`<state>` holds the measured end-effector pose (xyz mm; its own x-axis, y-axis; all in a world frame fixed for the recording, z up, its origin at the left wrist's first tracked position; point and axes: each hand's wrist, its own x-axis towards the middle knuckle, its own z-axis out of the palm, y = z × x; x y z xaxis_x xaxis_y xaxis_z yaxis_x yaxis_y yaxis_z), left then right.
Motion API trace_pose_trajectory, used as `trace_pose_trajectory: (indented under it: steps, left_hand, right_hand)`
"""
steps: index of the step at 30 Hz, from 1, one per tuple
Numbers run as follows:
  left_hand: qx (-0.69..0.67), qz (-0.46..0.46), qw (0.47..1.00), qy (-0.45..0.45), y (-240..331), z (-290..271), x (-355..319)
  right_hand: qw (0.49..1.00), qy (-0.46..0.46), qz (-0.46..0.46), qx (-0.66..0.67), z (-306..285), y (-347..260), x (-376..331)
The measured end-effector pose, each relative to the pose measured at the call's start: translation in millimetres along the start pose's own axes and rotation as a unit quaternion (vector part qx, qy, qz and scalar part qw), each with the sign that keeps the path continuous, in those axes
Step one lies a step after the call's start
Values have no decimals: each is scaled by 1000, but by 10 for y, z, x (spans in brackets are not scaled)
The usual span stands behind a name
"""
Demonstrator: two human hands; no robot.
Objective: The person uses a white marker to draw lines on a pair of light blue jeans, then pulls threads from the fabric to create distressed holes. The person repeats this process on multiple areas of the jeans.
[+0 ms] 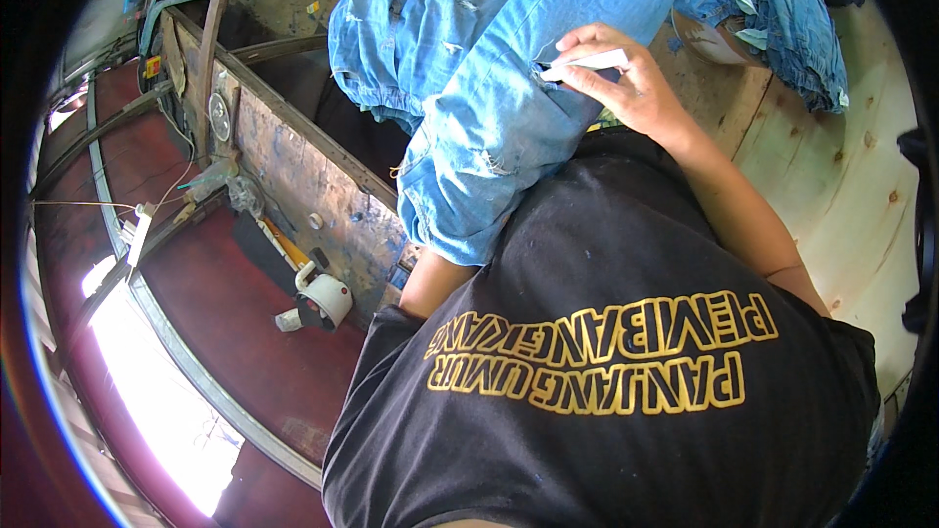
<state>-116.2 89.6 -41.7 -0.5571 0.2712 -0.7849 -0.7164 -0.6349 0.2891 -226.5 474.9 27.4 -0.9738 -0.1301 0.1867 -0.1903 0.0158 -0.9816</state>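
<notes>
Light blue jeans (577,0) with frayed tears lie in front of me, one leg drawn over my left forearm (437,284). That forearm goes into the leg, and the denim hides my left hand and its fingers. My right hand (626,83) is closed around a slim white tool (597,61) at the right side of the leg. The tool's dark tip meets the denim at a small dark spot, perhaps a hole. A loose thread stands up beside it. The tool's exact kind cannot be made out.
More blue denim (782,10) is heaped at the far right over a pale container (709,39). On my left stands a worn wooden frame (284,117). Beyond it, a white rounded device (328,298) and a white power strip (140,235) lie near a dark red surface (245,352).
</notes>
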Motion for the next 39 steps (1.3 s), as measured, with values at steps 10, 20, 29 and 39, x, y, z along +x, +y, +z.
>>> trace_pose_trajectory:
  steps: [10,20,29,39]
  left_hand:
    - [-10,5,1000,-5,94,-22,-4]
    - [-12,-9,1000,-10,382,-57,252]
    - [-28,-12,1000,-3,361,-106,248]
    - [-53,-3,999,7,322,-172,200]
  right_hand:
    - [989,82,120,20,-118,-26,-37]
    - [997,31,69,-33,-115,-48,-88]
    - [994,77,80,25,-110,58,-93]
    - [996,24,67,53,-97,-9,-94]
